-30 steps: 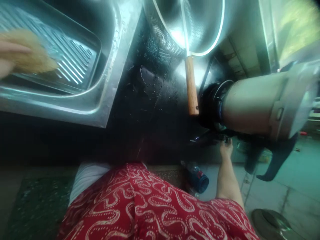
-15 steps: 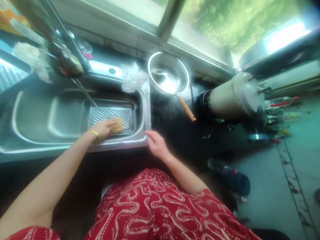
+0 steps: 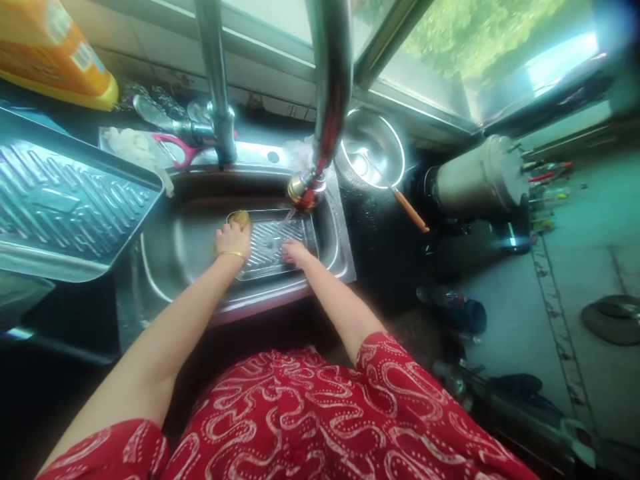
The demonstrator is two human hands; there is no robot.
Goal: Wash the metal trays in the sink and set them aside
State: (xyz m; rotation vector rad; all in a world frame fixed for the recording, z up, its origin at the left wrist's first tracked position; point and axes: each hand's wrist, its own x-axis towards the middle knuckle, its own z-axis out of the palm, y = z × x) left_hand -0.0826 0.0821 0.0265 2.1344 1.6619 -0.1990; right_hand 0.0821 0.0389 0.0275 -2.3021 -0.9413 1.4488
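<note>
Ribbed steel tray (image 3: pixel 273 243) lies flat in the sink (image 3: pixel 165 267), between both hands, under the tap spout (image 3: pixel 306 190). Sink walls close on tray's far and right sides; open basin to its left. Left hand (image 3: pixel 231 239) at tray's far-left corner, fingers curled on a tan scrubber (image 3: pixel 240 218) pressed against the rim. Right hand (image 3: pixel 295 252) on tray's near-right edge; grip can't be made out

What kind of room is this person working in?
Most likely a home kitchen: a steel sink under a tap, a ridged tray in it, and a strainer on the counter.
</note>
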